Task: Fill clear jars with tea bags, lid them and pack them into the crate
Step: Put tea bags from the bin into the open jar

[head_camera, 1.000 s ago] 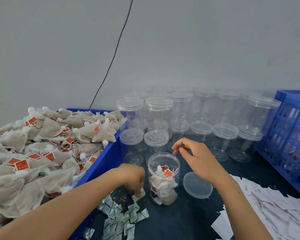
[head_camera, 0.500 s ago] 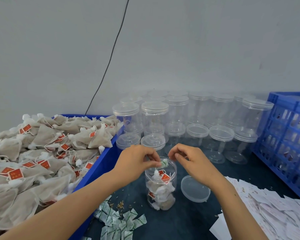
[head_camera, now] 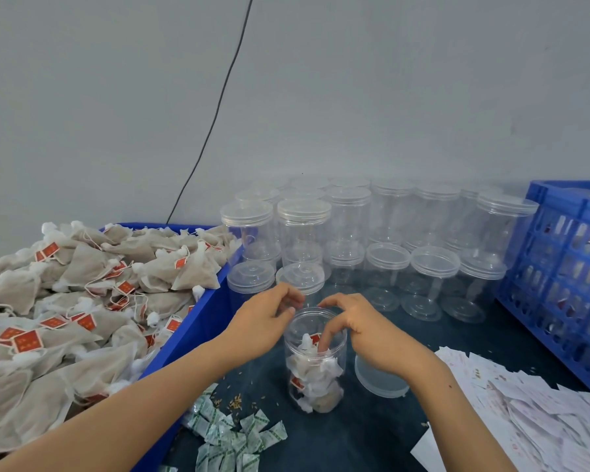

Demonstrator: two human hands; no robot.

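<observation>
An open clear plastic jar (head_camera: 315, 361) stands upright on the dark blue-green tabletop (head_camera: 382, 434), its long axis vertical and its mouth facing up; it is roughly half full of white mesh tea bags with red tags (head_camera: 312, 376). The right hand (head_camera: 361, 330) reaches over the rim with its fingers curled down inside the mouth, the fingertips touching the topmost tea bags; whether they pinch 1 cannot be told. The left hand (head_camera: 269, 315) is at the jar's left rim with thumb and forefinger pinched together above the edge; what they grasp, if anything, is too small to see.

Room around the jar is tight. Just left runs the wall of a blue plastic bin (head_camera: 198, 321) heaped with grey-brown pyramid tea bags (head_camera: 82, 301). Behind, close to both hands, stands a cluster of empty clear lidded jars (head_camera: 355, 240), stacked 2 high at the back. Just right of the jar, partly under the right wrist, lies a loose clear round lid (head_camera: 380, 379). Further right is a spread of white printed paper slips (head_camera: 525, 403), and beyond it a blue slotted plastic crate (head_camera: 559, 267) against the frame's right edge. In front, near the left forearm, lies a pile of small green-and-white sachets (head_camera: 232, 437), with bare tabletop to its right.
</observation>
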